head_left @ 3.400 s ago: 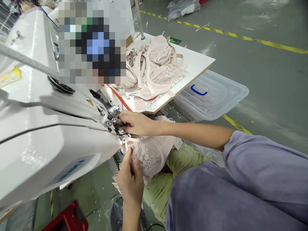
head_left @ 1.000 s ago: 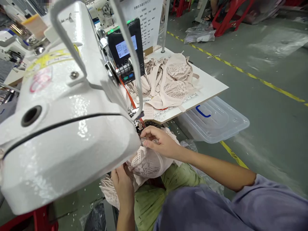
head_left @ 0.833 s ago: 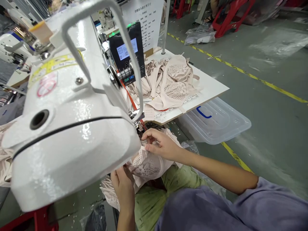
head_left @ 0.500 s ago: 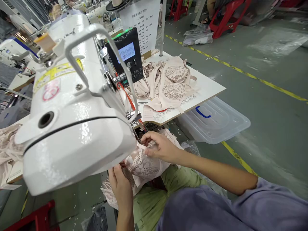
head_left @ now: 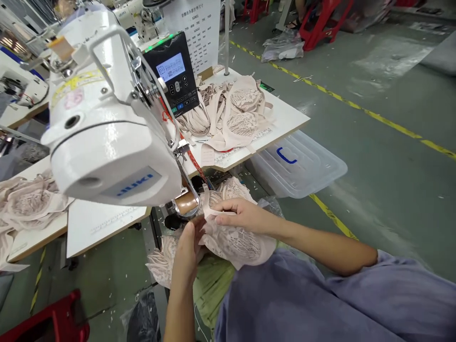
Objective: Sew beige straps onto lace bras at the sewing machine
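A beige lace bra (head_left: 238, 240) lies across my lap in front of the white sewing machine (head_left: 107, 137). My right hand (head_left: 242, 216) pinches the bra's strap and top edge, fingers closed on the fabric. My left hand (head_left: 188, 249) grips the bra's left edge from below, just under the machine's metal knee lever (head_left: 187, 202). Both hands sit a little away from the needle area.
A pile of beige straps and lace bras (head_left: 231, 107) lies on the white side table (head_left: 285, 118) by the control panel (head_left: 173, 73). A clear plastic bin lid (head_left: 302, 164) is on the floor. More lace pieces (head_left: 24, 204) lie at left. A red stool (head_left: 60, 320) stands low left.
Both hands have drawn the bra back from under the machine head toward my lap. The view has shifted, showing the machine from further back.
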`<state>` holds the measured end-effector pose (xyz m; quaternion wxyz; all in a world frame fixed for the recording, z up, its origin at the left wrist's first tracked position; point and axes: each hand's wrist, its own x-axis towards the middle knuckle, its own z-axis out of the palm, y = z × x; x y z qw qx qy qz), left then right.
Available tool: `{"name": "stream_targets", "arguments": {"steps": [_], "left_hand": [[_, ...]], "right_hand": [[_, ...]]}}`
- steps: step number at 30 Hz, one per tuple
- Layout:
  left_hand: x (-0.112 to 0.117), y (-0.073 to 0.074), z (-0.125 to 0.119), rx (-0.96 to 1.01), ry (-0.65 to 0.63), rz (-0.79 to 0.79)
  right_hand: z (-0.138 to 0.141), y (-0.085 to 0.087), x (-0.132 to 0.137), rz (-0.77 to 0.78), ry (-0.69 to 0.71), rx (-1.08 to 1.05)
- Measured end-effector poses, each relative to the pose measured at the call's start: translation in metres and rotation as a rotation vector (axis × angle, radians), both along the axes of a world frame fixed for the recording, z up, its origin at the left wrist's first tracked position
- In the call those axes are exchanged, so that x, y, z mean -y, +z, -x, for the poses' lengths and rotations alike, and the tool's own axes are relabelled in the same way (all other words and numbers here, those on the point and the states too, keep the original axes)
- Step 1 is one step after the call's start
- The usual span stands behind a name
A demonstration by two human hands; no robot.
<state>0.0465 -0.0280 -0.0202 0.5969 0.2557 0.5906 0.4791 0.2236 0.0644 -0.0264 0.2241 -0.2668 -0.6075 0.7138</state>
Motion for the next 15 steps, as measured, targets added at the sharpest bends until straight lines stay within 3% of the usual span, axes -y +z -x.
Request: {"name": "stream_targets", "arguments": {"steps": [3,5,9,12,15], "left_hand": [[-0.003,0.014,-0.013,0.286,-0.053,0.012],[-0.001,0.032,-0.004,0.409,0.060,-0.023],[0.016,0.073,0.066,0.502,0.476,-0.234],[0.036,0.096,0.133,0.429,0.703,-0.322],[0.055,0.112,0.172,0.156,0.854,-0.324]], "right_hand": [[-0.007,-0.004,0.018,-0.176,0.121,0.058],[-0.011,-0.014,0.027,-0.373,0.214,0.109],[-0.028,-0.039,0.035,-0.703,0.287,0.367],[-0.041,-0.045,0.028,-0.765,0.339,0.408],[-0.050,-0.036,0.019,-0.715,0.349,0.370]]}}
